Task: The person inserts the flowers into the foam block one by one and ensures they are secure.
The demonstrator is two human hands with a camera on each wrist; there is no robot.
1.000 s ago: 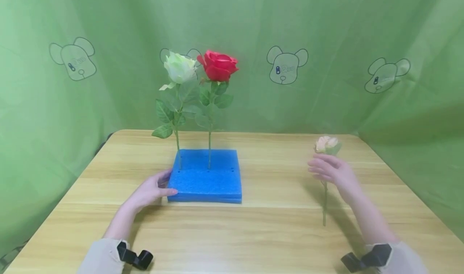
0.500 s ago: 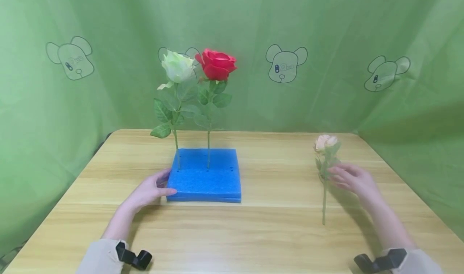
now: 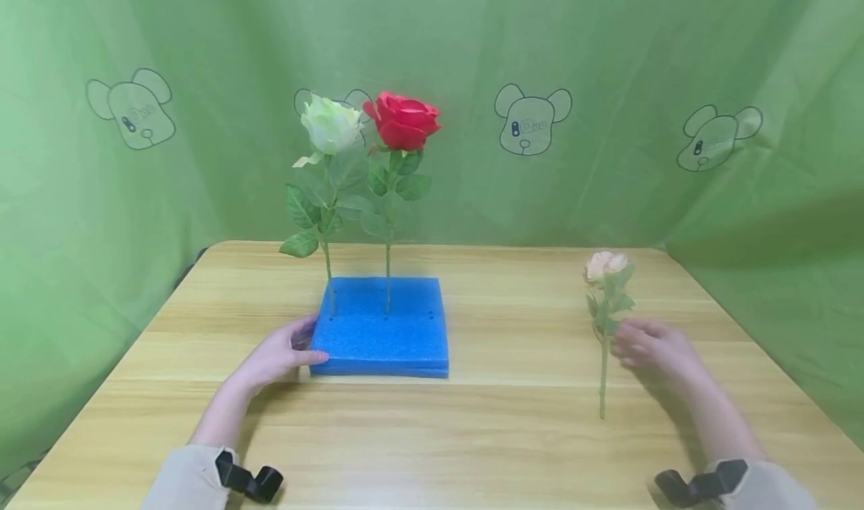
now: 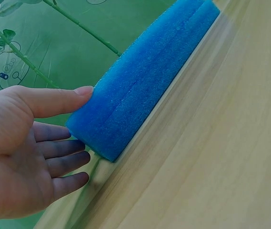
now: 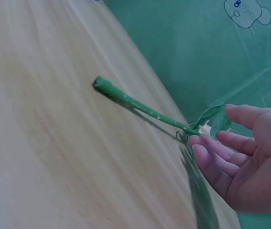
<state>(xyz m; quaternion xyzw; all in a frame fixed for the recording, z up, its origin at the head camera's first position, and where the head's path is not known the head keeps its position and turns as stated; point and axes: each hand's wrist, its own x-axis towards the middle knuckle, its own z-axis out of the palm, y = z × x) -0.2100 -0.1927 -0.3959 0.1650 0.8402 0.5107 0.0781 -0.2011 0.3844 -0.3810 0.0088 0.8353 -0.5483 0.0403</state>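
A blue foam block (image 3: 379,341) lies on the table left of centre. My left hand (image 3: 278,354) rests at its near left corner, thumb touching the edge and the other fingers extended beside the block, as the left wrist view shows. Upright in the block stand a pale green-white rose (image 3: 331,125) and a red rose (image 3: 405,121). On the right lies a pale pink rose (image 3: 604,267), its bloom toward the far edge. My right hand (image 3: 655,349) is beside its stem (image 5: 145,109), fingertips right at the leafy part, thumb apart from the fingers and nothing gripped.
The wooden table (image 3: 499,427) reaches back to a green curtain (image 3: 459,37) printed with bear-head outlines, which also closes off both sides. Small holes dot the top of the foam block. The pink rose's cut stem end faces the near side.
My right hand has moved back from over the pink rose's bloom, down and to the right along its stem. The left hand stays at the foam block; the pink rose lies where it was.
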